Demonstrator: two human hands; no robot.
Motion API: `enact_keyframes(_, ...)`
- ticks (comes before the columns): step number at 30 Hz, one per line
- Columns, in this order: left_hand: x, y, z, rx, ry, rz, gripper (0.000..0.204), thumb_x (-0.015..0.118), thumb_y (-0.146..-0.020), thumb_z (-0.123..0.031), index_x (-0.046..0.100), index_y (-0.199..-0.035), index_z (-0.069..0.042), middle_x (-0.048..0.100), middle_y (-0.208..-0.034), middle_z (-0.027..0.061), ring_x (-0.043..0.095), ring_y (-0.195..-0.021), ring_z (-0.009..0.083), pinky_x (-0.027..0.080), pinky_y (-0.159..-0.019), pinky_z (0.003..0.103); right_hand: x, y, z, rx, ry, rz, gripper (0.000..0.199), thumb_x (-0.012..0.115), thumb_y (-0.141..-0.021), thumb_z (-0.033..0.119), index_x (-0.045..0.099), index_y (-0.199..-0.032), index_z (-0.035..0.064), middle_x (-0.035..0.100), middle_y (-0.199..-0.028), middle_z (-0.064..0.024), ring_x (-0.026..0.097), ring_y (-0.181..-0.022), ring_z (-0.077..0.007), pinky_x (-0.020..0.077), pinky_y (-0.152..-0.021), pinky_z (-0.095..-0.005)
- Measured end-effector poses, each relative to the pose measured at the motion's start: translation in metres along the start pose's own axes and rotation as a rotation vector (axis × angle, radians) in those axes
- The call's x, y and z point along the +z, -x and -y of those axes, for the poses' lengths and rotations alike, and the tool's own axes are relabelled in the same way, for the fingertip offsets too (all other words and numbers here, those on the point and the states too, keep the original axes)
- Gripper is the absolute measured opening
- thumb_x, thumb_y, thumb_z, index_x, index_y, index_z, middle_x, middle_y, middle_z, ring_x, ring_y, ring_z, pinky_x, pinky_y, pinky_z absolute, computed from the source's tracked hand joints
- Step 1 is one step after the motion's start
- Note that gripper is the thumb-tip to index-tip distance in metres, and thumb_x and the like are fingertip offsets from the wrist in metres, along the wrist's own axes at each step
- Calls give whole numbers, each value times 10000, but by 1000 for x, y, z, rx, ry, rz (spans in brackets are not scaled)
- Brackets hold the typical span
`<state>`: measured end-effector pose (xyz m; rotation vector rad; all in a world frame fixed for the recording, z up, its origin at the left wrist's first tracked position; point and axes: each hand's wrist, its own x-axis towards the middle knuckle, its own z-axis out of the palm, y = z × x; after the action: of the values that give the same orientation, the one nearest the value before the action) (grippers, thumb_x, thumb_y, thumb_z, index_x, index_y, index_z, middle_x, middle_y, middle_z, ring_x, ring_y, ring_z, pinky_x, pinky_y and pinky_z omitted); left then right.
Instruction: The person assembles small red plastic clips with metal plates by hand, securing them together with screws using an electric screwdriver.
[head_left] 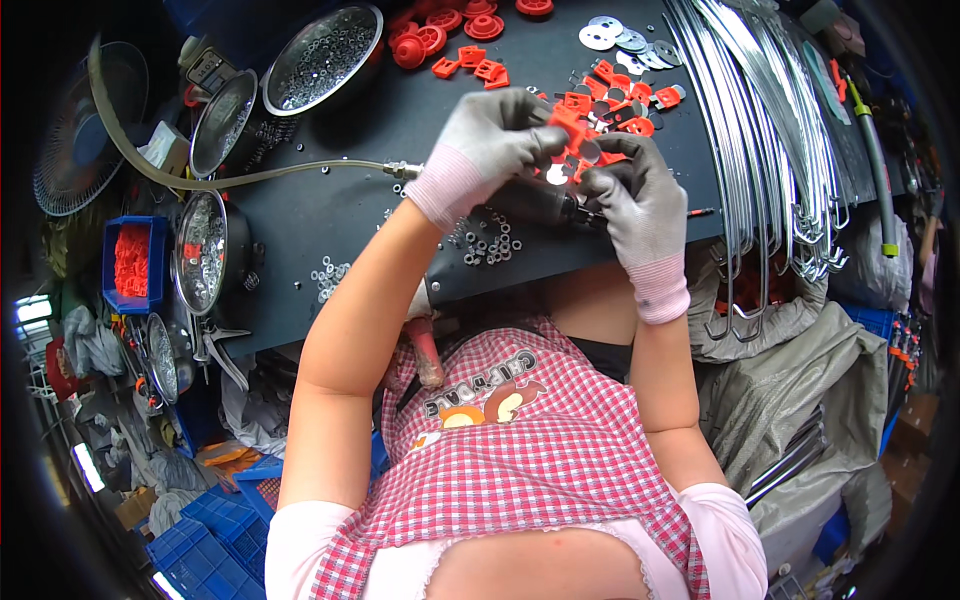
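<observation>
Both my hands wear grey gloves with pink cuffs and meet over the dark table (pixel 330 215). My left hand (pixel 490 140) pinches a small red plastic part (pixel 566 122) from above. My right hand (pixel 640 205) closes on the same red part from below and also seems to grip a dark tool (pixel 545 205) lying under it. A pile of similar red plastic parts (pixel 625 100) lies just beyond my hands. Small metal nuts (pixel 490 245) are scattered on the table below my left wrist.
Round metal bowls of small nuts (pixel 322 57), (pixel 200 250) stand at the left, with a blue bin of red parts (pixel 132 262). A hose (pixel 250 178) crosses the table. Long bent metal wires (pixel 775 130) lie at the right. Silver washers (pixel 625 38) sit at the back.
</observation>
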<state>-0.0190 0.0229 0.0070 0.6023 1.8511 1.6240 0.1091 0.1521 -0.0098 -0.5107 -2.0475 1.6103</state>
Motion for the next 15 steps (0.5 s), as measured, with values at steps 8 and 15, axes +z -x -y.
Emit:
enact_keyframes(8,-44,-46,9,-189,-525,105,294,731,-813,-270,609,-856,-6,632,-687,51,570,-567,93,433,-521,236,-63,-33,-46,5,694,99,244,684,-800,43,661,-1042,45,552,-908,-68,552,-691,-138,462,-620,-261)
enact_keyframes(15,-99,-84,45,247,-1258,-418,298,709,-782,-211,620,-993,-20,655,-957,175,617,-902,354,494,-784,405,-63,-45,-41,-17,803,208,197,713,-771,75,582,-902,7,625,-908,-148,622,-873,-303,494,-755,-370)
